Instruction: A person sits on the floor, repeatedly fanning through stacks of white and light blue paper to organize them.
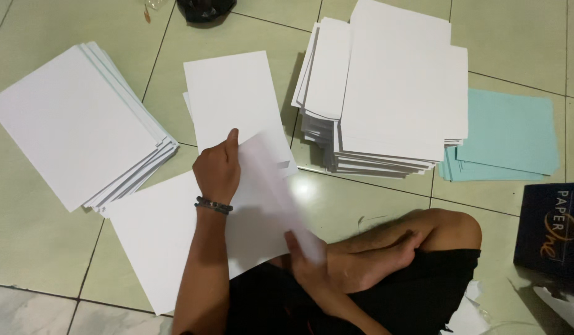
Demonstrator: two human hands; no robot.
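One blurred white paper sheet (271,186) is held between both hands, its long axis running from upper left, at the left hand (217,170), down to the right hand (302,251) beside the folded legs. The left hand is closed on the upper edge, thumb up; the right is pinched on the lower corner. A large white sheet (163,242) lies beneath on the tiled floor (39,248), a smaller white stack (237,102) just beyond, and a tall white ream pile (392,87) well right.
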